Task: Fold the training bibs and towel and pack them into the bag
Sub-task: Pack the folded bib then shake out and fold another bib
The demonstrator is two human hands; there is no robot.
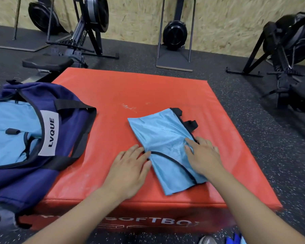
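Note:
A light blue mesh training bib [161, 132] with black trim lies folded lengthwise on the red soft box [113, 88]. My left hand [130, 166] lies flat beside the bib's left edge, its fingertips touching the black-edged fold. My right hand [203, 156] presses flat on the bib's right side with straight fingers. The navy bag [67, 131] sits open on the box's left side, showing a light blue lining and a white LVQUE label.
Rowing machines [81, 41] and other black gym machines [285, 50] stand on the speckled black floor behind the box. A shoe [207, 240] and a bit of blue fabric [235, 239] show at the bottom edge.

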